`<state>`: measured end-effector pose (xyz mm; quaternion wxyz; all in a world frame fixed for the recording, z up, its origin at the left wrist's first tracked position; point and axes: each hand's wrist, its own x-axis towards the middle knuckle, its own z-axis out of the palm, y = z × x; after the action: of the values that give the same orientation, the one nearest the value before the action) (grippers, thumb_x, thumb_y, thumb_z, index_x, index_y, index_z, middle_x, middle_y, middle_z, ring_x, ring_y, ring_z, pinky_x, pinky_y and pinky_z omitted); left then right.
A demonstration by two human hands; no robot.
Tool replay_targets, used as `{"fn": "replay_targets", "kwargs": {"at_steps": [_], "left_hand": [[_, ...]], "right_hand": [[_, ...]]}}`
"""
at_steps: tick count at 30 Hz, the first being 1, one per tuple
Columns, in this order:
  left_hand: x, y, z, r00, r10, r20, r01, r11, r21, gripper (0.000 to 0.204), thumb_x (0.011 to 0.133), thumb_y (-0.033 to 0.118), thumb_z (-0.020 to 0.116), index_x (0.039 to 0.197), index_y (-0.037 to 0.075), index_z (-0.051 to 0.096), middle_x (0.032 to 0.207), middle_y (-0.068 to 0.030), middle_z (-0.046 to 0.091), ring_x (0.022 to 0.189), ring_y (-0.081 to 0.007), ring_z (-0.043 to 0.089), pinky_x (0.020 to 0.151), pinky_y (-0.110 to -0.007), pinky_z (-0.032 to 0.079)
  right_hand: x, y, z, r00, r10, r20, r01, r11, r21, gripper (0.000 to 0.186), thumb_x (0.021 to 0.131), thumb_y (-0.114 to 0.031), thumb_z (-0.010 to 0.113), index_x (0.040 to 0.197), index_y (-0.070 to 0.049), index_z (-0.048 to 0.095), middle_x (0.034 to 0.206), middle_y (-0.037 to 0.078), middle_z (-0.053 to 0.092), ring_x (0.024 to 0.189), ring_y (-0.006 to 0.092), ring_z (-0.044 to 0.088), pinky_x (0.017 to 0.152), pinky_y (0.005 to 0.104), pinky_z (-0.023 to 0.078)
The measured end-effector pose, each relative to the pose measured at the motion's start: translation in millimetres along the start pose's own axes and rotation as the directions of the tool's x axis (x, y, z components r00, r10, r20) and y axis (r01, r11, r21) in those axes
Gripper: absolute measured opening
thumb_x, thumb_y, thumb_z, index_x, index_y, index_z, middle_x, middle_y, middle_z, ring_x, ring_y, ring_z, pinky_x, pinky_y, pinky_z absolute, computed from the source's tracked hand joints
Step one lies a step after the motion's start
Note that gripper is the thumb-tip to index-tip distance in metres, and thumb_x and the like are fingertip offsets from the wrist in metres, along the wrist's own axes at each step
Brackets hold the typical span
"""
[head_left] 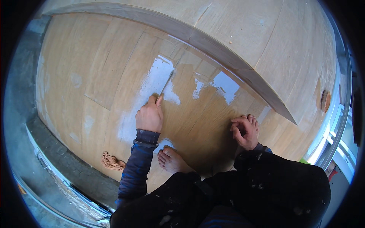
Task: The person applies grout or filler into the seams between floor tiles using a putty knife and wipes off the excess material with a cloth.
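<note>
My left hand (149,116) is closed around a thin flat scraper (165,84), seen nearly edge-on. Its blade touches a smeared patch of white paste (156,78) on the wood-look tile floor (114,70). A second white patch (225,86) lies further right, below the raised step (213,42). Over my bare right foot hangs my right hand (245,133), its fingers loosely curled and apart, with nothing visible in it. Another white smear (164,144) shows beside my left foot (173,159).
A crumpled orange-brown cloth (112,161) lies left of my left forearm. The step's edge curves across the far side. Along the left runs a dark grey concrete strip (72,152). A round brown object (326,100) sits at the right, near white metal framing (336,140).
</note>
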<state>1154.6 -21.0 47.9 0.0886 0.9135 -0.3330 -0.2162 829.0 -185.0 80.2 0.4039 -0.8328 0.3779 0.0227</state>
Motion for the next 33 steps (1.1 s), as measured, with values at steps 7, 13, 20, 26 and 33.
{"fn": "replay_targets", "kwargs": {"at_steps": [7,13,20,26,33], "left_hand": [[-37.0,-38.3,5.4,0.99,0.144,0.012,-0.138,0.967,-0.216,0.021,0.104,0.018,0.054,0.113,0.001,0.049,0.077,-0.0282,0.067,0.069,-0.0499,0.066,0.061,-0.058,0.051],[4.7,1.4,6.2,0.999,0.031,0.024,-0.03,0.999,-0.01,0.022,0.107,0.024,0.053,0.114,0.004,0.048,0.081,-0.0309,0.068,0.076,-0.0533,0.066,0.062,-0.06,0.05],[-1.5,-6.2,6.4,0.998,0.055,-0.009,-0.055,0.998,0.032,0.021,0.108,0.025,0.052,0.113,0.005,0.048,0.077,-0.0292,0.068,0.072,-0.0521,0.066,0.059,-0.06,0.049],[-19.6,-20.2,10.3,0.999,0.034,-0.008,-0.034,0.999,0.004,0.022,0.108,0.027,0.052,0.112,0.005,0.048,0.075,-0.029,0.068,0.07,-0.0513,0.066,0.058,-0.06,0.05],[8.1,6.6,17.1,0.997,0.065,-0.051,-0.063,0.997,0.045,0.023,0.108,0.027,0.052,0.111,0.005,0.049,0.073,-0.0282,0.067,0.068,-0.0498,0.067,0.057,-0.059,0.049]], "right_hand": [[-0.1,2.1,-3.0,0.999,-0.03,-0.032,0.03,1.0,0.007,0.03,0.087,-0.017,0.066,0.116,-0.018,0.068,0.089,-0.004,0.07,0.091,0.0271,0.056,0.087,0.0435,0.039],[-7.3,12.6,4.8,1.0,0.021,-0.012,-0.019,0.991,0.135,0.031,0.085,-0.015,0.068,0.116,-0.019,0.068,0.091,-0.004,0.069,0.09,0.0266,0.056,0.087,0.0433,0.038],[5.2,-13.6,-7.9,1.0,-0.02,0.008,0.02,1.0,0.008,0.029,0.089,-0.014,0.065,0.118,-0.017,0.067,0.092,0.001,0.071,0.089,0.0245,0.063,0.091,0.0415,0.04],[-5.7,3.2,-5.6,1.0,0.005,0.005,-0.005,0.996,0.09,0.029,0.09,-0.011,0.064,0.119,-0.012,0.068,0.089,0.001,0.071,0.09,0.0237,0.064,0.095,0.039,0.042],[-2.9,-4.4,-1.5,0.973,0.187,0.135,-0.22,0.925,0.311,0.033,0.088,-0.014,0.065,0.121,-0.016,0.067,0.09,-0.003,0.071,0.096,0.0245,0.061,0.098,0.0426,0.04]]}}
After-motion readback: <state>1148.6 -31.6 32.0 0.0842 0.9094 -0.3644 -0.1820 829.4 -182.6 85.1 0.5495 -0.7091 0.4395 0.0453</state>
